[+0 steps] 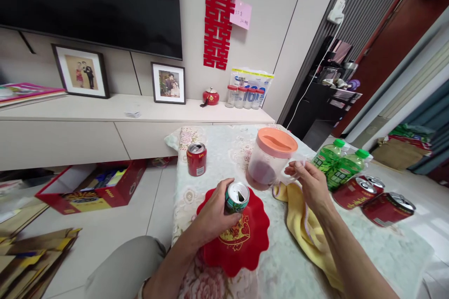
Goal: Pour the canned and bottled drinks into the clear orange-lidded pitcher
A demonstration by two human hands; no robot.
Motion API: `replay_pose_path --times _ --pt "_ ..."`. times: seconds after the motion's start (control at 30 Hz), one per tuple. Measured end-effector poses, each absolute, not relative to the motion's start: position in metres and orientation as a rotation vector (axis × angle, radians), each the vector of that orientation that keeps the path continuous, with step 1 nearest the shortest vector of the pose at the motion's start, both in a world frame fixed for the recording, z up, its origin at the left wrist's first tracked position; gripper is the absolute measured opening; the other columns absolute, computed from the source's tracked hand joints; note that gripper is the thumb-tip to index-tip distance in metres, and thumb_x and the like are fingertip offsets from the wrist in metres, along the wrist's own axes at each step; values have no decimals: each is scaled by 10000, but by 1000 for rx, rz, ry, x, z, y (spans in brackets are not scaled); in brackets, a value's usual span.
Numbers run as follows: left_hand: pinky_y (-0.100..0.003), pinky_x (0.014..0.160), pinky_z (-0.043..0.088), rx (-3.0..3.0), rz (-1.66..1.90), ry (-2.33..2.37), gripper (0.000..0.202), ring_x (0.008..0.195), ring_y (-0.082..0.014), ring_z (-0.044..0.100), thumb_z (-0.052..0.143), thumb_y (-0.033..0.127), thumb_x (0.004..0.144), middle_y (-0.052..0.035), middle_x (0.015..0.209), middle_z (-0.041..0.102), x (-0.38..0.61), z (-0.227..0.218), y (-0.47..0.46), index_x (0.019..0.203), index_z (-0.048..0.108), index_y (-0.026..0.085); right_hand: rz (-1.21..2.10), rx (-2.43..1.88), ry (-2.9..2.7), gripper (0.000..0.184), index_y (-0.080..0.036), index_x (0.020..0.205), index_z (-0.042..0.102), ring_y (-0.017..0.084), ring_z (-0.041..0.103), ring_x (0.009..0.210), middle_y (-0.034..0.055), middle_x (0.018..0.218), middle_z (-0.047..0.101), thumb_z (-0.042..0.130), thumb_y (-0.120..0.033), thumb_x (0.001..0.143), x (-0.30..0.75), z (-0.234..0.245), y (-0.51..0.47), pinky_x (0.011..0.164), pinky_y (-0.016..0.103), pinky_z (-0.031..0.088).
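My left hand (219, 212) is wrapped round a green drink can (236, 197), its tab opening facing up. The can is over a red scalloped tray (245, 247) with a gold print; whether it rests on the tray I cannot tell. With my right hand (310, 182) I grip the handle of a clear plastic pitcher (264, 168). An orange lid (277, 141) covers the pitcher, and something dark shows low inside it. Below my right wrist lies a crumpled yellow towel (303, 219). A red can (197, 159) stands beyond my left hand.
On the table's right stand green-capped bottles (342, 168) and several red cans (387, 208). A floral cloth (185, 196) covers the table. Behind is a white cabinet (147, 114) with picture frames and red-lidded jars (245, 97). A red box (94, 187) sits on the floor at left.
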State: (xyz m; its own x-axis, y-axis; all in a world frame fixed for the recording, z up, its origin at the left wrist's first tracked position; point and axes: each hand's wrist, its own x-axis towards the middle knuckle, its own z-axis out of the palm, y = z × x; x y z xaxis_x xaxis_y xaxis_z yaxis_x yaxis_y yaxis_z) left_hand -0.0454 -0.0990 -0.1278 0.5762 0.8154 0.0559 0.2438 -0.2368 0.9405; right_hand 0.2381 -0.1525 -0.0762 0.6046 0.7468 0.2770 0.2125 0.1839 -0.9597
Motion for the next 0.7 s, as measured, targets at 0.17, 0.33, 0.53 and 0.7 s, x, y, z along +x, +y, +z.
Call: replay_pose_path --times 0.17,0.33,0.53,0.7 --pt "-434 1092 500 1788 733 807 659 1242 -301 646 715 214 736 -85 1351 669 -45 -127 -99 1362 515 261 411 -1173 -816 642 -238 566 396 66 276 447 -108 492 298 836 -684 706 220 -79 -133 453 252 330" --pt "-432 1071 512 1765 745 822 611 1201 -291 664 729 191 731 -55 1289 702 -45 -126 -98 1314 564 268 373 -1102 -753 676 -235 567 358 44 204 424 -124 486 245 882 -653 665 222 -67 -136 403 226 200" --pt "-444 1087 487 1776 758 809 603 1229 -300 625 743 175 706 -75 1292 660 -43 -129 -98 1283 585 244 433 -1127 -729 606 -226 570 358 47 200 424 -110 483 269 898 -476 685 235 -28 -174 395 219 176" --pt "-448 1094 478 1795 763 792 608 1241 -299 604 744 191 710 -70 1288 636 -43 -132 -98 1292 576 251 470 -1240 -680 572 -236 527 400 64 250 407 -83 457 316 910 -453 670 243 -7 -212 364 244 204"
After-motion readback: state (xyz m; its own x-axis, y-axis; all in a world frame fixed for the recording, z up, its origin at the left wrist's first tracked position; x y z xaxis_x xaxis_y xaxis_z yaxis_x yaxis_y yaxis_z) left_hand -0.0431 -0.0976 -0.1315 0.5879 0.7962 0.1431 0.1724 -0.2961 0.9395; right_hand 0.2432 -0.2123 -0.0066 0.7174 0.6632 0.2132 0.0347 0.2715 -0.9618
